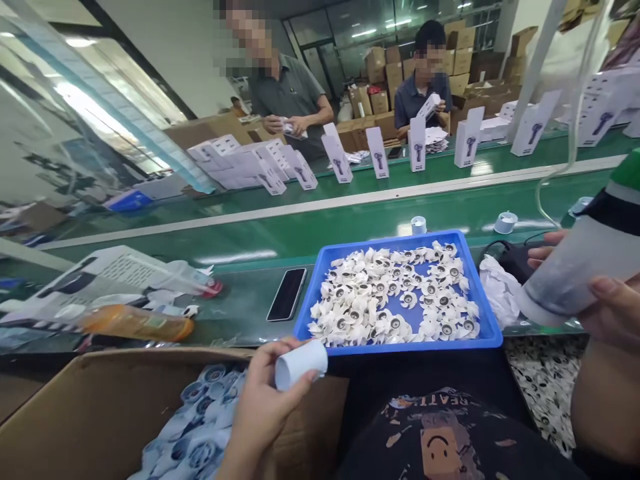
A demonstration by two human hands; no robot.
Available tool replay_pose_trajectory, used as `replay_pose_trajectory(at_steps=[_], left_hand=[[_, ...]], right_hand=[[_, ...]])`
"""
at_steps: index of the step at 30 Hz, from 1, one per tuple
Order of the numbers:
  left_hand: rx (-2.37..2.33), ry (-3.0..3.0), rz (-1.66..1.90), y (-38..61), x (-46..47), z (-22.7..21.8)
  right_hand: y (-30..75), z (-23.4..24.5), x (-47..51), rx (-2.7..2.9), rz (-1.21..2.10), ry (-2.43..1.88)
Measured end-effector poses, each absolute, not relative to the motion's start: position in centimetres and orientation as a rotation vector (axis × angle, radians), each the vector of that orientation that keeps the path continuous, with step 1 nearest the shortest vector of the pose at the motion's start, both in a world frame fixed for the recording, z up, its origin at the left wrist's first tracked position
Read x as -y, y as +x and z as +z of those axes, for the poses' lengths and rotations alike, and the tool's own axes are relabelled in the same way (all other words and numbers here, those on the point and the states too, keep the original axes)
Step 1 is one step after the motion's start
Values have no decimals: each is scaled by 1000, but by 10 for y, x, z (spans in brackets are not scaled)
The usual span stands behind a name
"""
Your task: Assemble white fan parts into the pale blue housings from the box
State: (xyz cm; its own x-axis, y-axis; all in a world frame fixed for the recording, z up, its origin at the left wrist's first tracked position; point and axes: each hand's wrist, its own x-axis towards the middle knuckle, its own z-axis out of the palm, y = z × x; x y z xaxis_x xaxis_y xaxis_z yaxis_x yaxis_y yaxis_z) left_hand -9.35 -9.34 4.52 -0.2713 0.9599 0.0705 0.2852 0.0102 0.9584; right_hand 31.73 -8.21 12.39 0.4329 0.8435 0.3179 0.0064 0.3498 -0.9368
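Observation:
My left hand [263,400] is closed around a short white plastic tube [301,364], held above the cardboard box [100,400] at my lap. My right hand [607,300] grips a large grey bottle [580,260] with a dark band and green top, tilted at the right edge. Between them a blue tray [487,313] holds several white fan blades [395,293]. The cardboard box contains several round blue-white parts [200,427].
A black phone [287,294] lies left of the tray. An orange bottle [135,323] and papers sit at left. White product boxes [377,152] stand along the green conveyor [350,220]. Two people work across the belt. A crumpled white cloth [500,287] lies right of the tray.

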Motion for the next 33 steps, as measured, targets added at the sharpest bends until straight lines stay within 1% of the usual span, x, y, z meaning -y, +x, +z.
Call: replay_pose_trajectory(at_steps=[2,5,7,9,11,13,15,20,25,28,30,33], left_hand=[[-1375,1135,1201,-78,84,45],[-1032,904,1183,-48,71,42],[-931,968,1131,-21,64,41],[-907,1289,1017,9,59,43],[-883,1722,943,38,58,51],[-823,2061,937,61,60,63],[-745,2222,990,77,63,73],[-689,2268,1094,89,74,84],[-734,2221,1048,88,78,84],[-758,2196,1021,90,80,86],[-755,2180,965,92,81,88],[-744,2196,728,83,75,83]], right_hand=[[318,125,87,963,718,-1082],[319,126,94,983,828,-1014],[312,130,97,1023,991,-937],[296,136,97,1023,1083,-810],[274,143,95,992,1072,-687],[254,147,90,997,1052,-581],[239,150,86,1016,1050,-498],[228,150,87,1013,1015,-493],[229,151,93,1106,955,-681],[227,150,91,1131,931,-715],[227,149,88,1141,922,-698],[239,148,87,1149,870,-755]])
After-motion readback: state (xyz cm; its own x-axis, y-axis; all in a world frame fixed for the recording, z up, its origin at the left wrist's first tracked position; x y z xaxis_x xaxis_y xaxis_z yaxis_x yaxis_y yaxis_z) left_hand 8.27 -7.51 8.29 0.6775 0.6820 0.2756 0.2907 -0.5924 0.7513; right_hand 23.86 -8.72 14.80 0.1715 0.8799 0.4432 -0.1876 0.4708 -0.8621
